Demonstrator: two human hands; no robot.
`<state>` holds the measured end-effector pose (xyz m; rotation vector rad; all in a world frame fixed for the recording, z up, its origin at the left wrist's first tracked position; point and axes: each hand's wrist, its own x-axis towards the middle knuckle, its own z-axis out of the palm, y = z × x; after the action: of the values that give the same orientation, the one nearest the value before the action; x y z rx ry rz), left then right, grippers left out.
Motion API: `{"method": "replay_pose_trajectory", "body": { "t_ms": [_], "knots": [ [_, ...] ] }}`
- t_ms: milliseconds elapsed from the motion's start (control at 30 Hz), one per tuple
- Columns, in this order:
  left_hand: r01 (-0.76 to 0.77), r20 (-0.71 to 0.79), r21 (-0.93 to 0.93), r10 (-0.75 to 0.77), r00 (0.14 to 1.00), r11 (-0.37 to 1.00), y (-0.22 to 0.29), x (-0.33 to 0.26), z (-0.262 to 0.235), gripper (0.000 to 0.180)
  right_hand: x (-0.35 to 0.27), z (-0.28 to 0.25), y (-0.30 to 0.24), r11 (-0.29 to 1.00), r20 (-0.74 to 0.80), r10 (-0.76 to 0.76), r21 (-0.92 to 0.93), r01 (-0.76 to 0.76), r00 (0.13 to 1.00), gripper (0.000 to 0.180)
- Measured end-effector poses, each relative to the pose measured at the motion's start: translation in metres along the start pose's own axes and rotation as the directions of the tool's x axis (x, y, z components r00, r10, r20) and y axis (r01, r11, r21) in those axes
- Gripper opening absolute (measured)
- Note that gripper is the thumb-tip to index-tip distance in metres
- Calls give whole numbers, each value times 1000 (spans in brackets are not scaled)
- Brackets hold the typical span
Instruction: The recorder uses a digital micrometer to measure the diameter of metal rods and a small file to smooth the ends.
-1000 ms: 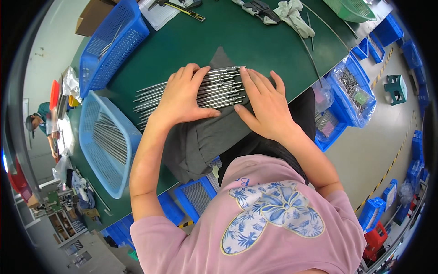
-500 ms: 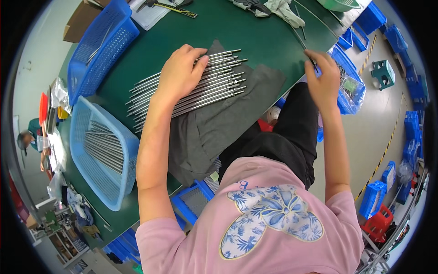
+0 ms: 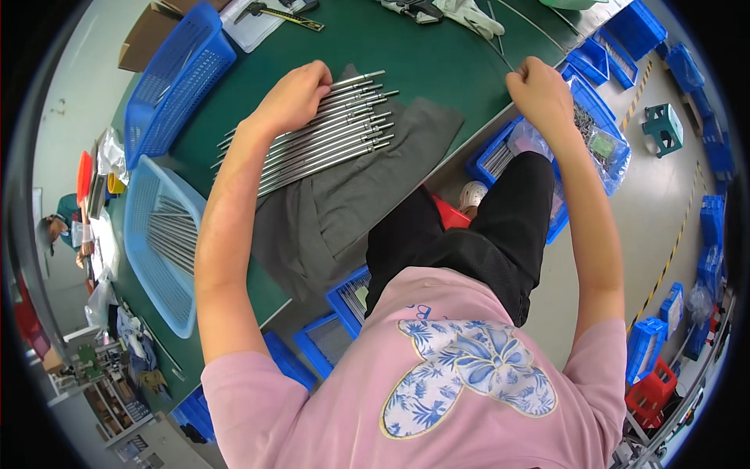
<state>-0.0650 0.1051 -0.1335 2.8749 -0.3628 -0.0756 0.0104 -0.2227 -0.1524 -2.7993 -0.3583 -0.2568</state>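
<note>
Several shiny metal rods (image 3: 336, 129) with stepped ends lie side by side on a dark grey cloth (image 3: 367, 187) on the green table. My left hand (image 3: 295, 98) is at the far side of this row, its fingers closed on a metal rod; the fingertips are partly hidden. At the table's right edge my right hand (image 3: 541, 95) is closed in a pinch at the near end of a thin dark rod (image 3: 497, 53). Left of the row stands a light blue basket (image 3: 166, 293) with more thin metal rods (image 3: 173, 234) in it.
A darker blue basket (image 3: 176, 94) stands at the far left, near a caliper (image 3: 254, 11). White gloves (image 3: 469, 16) lie at the back. Blue bins (image 3: 601, 168) stand beyond the table's right edge, with a green stool (image 3: 662, 129) on the floor. Another person (image 3: 58, 227) is far left.
My left hand has moved slightly left and away from me, its fingers now more closed. My right hand has moved away from me, and its fingers have drawn into a pinch.
</note>
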Motion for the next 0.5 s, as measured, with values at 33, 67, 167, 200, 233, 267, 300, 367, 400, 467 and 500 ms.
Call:
{"method": "replay_pose_trajectory", "body": {
  "t_ms": [33,67,167,200,233,267,300,367,400,467,500],
  "knots": [
    [-22,-100,-29,19,995,999,-2,-2,2,10,-4,-1,1,991,6,51,127,-52,999,24],
    [-47,-199,-55,35,979,997,-5,-3,3,11,-8,-1,3,962,20,102,251,-104,995,26],
    [-138,-446,-69,93,890,988,12,-4,-14,22,-23,4,15,931,-36,-22,363,33,999,29],
    [-161,-524,-101,85,847,982,28,-6,-22,24,-32,1,14,931,-32,-9,365,20,999,29],
    [-217,-574,5,180,799,976,45,-10,-31,27,-44,-3,9,881,-39,-31,472,46,999,28],
    [-274,-609,108,281,742,956,64,-14,-34,29,-58,-6,7,821,-48,-42,567,62,998,28],
    [-255,-565,151,295,771,955,84,-24,-31,31,-72,-4,8,797,-77,-61,597,95,995,30],
    [-216,-479,197,286,830,956,126,-44,-11,35,-100,0,12,747,-46,-48,661,67,998,34],
    [-200,-434,202,271,859,959,141,-54,1,37,-114,-2,15,696,-24,-36,717,42,999,39],
    [-204,-393,127,238,888,971,148,-71,22,38,-134,-5,4,642,-32,-16,766,35,999,40],
    [-183,-361,82,200,911,980,147,-76,30,40,-144,-6,-2,587,-42,9,809,28,999,41]
  ]
}}
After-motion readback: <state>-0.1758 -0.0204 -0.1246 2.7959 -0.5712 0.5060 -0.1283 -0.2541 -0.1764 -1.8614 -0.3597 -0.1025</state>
